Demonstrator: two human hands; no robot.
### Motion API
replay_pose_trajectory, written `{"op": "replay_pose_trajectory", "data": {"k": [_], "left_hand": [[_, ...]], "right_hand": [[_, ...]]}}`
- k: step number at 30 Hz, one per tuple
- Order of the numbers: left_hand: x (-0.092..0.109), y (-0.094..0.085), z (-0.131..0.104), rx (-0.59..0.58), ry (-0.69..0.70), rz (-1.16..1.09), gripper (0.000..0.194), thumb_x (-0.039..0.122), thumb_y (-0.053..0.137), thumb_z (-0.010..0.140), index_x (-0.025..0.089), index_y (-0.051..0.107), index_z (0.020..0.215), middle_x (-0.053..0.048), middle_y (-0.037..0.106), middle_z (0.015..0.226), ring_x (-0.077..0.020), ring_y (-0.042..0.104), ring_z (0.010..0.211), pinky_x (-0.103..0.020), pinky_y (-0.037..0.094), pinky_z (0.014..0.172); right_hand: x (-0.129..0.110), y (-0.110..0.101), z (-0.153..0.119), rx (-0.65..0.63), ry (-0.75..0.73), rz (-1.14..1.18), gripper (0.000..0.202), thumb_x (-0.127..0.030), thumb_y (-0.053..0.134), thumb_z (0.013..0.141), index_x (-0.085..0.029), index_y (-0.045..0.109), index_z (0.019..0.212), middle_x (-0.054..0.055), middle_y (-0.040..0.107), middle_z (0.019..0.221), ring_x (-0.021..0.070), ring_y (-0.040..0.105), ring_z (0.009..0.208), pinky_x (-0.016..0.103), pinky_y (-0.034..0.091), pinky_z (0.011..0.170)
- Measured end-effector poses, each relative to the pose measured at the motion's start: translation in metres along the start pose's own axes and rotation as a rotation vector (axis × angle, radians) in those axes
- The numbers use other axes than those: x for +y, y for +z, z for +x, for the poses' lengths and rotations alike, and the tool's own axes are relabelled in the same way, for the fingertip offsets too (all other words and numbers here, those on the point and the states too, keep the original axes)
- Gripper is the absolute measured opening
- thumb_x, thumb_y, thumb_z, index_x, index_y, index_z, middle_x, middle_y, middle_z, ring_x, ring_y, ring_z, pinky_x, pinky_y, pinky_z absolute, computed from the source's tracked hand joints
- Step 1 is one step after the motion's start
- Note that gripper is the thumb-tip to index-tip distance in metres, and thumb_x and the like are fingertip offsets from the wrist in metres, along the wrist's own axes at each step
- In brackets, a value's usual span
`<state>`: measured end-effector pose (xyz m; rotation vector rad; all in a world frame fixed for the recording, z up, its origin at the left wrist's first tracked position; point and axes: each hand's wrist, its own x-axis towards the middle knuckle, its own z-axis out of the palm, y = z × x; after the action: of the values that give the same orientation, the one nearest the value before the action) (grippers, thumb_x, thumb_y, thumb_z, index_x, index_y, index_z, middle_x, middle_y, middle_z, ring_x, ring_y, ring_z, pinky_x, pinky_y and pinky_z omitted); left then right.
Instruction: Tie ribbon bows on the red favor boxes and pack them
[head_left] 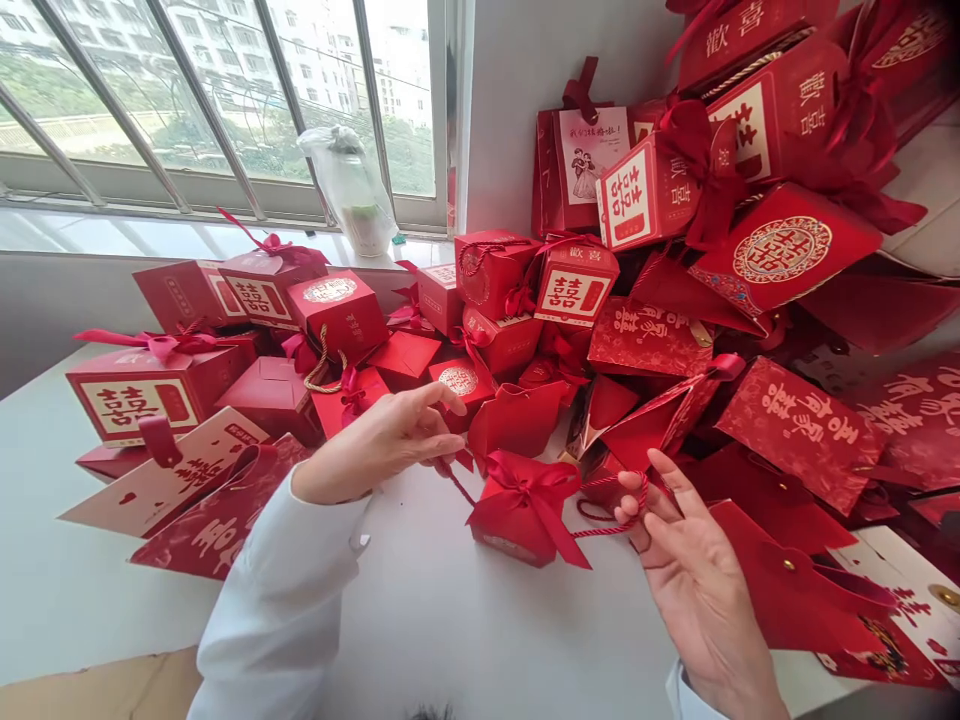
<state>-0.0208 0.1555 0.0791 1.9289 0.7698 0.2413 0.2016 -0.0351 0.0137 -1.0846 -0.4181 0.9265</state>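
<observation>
A small red gift box (499, 515) with a dark red ribbon bow (529, 485) on top rests on the white table between my hands. Twisted red cord (592, 531) runs out from both sides of it. On the left, my left hand (390, 440) pinches one end of the cord, its fingertips partly hidden. My right hand (690, 570), palm up, has the other end looped about its curled fingers, while the index finger stretches out. The cord is drawn fairly straight on the right side.
Red gift boxes (566, 285) and bags (806, 430) pile up behind and to the right. More boxes (135, 400) stand at the left. A plastic-wrapped cup (367, 225) is on the sill by the barred window. Brown cardboard (105, 690) lies at the lower left.
</observation>
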Motion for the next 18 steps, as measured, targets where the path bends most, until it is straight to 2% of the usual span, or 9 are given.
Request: {"op": "replay_pose_trajectory", "data": {"k": [4,9,15,18], "left_hand": [[0.008,0.007,-0.005,-0.007,0.054,-0.102,0.02,0.031,0.056,0.084,0.019,0.047,0.097,0.001,0.066,0.075,-0.0131,0.065,0.069,-0.02,0.047,0.06],[0.013,0.013,-0.007,0.021,0.142,-0.117,0.015,0.029,0.056,0.085,0.017,0.051,0.093,0.0,0.062,0.076,-0.0127,0.063,0.071,-0.019,0.046,0.059],[0.007,0.021,0.007,-0.131,0.183,-0.047,0.011,0.024,0.055,0.085,0.016,0.054,0.091,-0.002,0.065,0.079,-0.0125,0.063,0.072,-0.021,0.048,0.064],[0.008,0.028,0.011,-0.128,0.206,-0.036,0.011,0.024,0.054,0.086,0.015,0.053,0.093,-0.002,0.066,0.08,-0.0129,0.063,0.072,-0.022,0.048,0.066]], "right_hand": [[-0.005,0.012,0.003,0.007,-0.02,-0.07,0.051,-0.028,0.072,0.074,-0.031,0.055,0.122,0.002,0.065,0.101,0.0139,0.064,0.082,0.026,0.055,0.076],[-0.007,0.018,0.007,-0.001,-0.139,-0.197,0.049,-0.03,0.071,0.075,-0.03,0.054,0.121,0.003,0.067,0.094,0.0151,0.064,0.078,0.03,0.055,0.073],[0.011,0.018,0.016,-0.078,-0.154,-0.353,0.052,-0.03,0.072,0.075,-0.027,0.051,0.122,0.003,0.069,0.088,0.0183,0.064,0.085,0.035,0.054,0.079],[0.014,0.018,0.017,-0.099,-0.167,-0.377,0.049,-0.031,0.069,0.078,-0.026,0.05,0.123,0.003,0.068,0.089,0.0183,0.064,0.087,0.035,0.054,0.08]]}}
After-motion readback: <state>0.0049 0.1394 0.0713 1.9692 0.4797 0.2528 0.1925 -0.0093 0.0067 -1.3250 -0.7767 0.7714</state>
